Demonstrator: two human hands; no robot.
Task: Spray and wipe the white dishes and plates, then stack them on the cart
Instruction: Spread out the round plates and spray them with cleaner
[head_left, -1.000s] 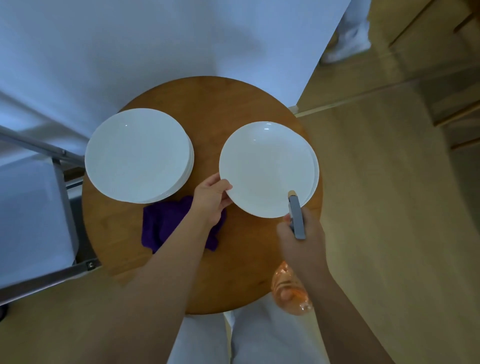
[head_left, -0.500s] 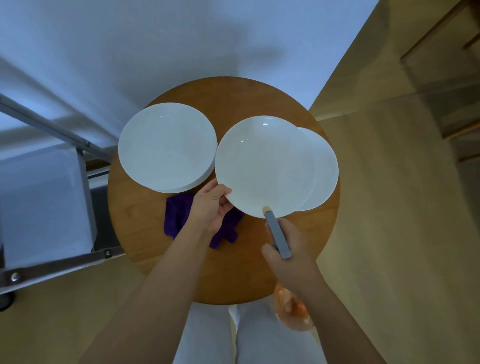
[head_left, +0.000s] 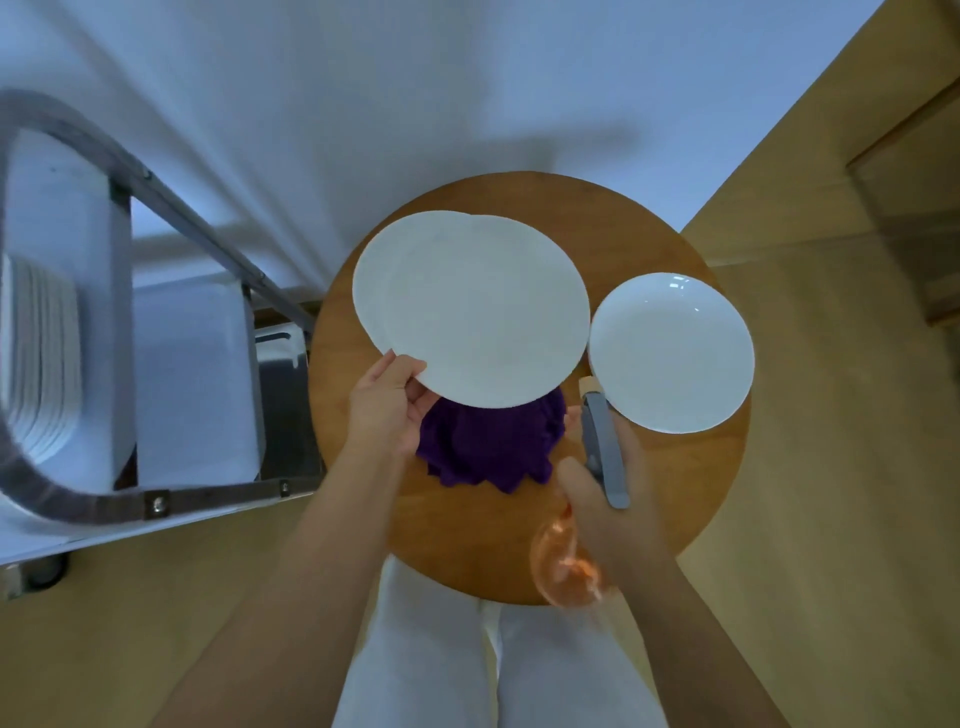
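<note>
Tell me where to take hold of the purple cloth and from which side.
Pinch the purple cloth at its bunched near edge, coming from the person's side. The held plate in the left hand covers its far part, and the right hand with the spray bottle crowds its right.

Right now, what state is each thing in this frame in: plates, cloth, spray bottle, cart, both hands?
left hand: pinches the rim of the held plate
held plate: lifted, overlapping the stack under it and the cloth
plate stack: on the round table, mostly hidden
right dish: lying flat on the table, untouched
purple cloth: crumpled on the table
right hand: grips the spray bottle
spray bottle: nozzle aimed forward
cart: holds stacked plates at left
</note>
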